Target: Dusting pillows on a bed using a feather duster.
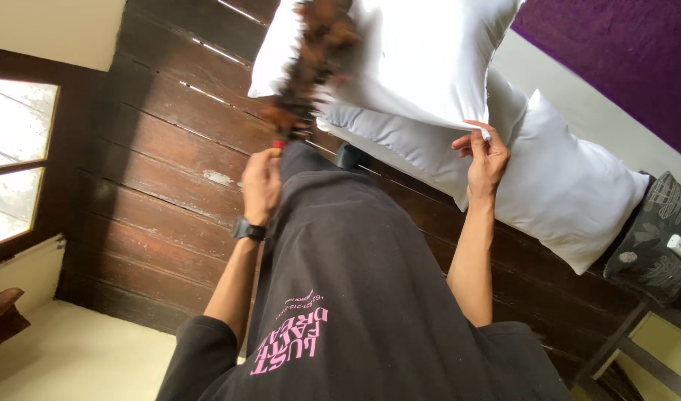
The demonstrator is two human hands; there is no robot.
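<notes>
A head-worn camera looked down, the view seemingly upside down, over a black shirt toward a dark wooden wall. At nine o'clock, a window (13,160) let in pale light. At eleven o'clock, the left hand (261,186), a black watch (249,229) on its wrist, was raised with fingers closed tight around the handle of a brown feather duster (310,63), whose blurred plumes brushed a white pillow (422,56) at twelve o'clock. At one o'clock, the right hand (485,160), forearm upright, pinched that pillow's lower corner. Light, short strokes with the pillow held taut would likely serve best. A second pillow (571,189) lay at three o'clock, below a purple cover (630,59).
</notes>
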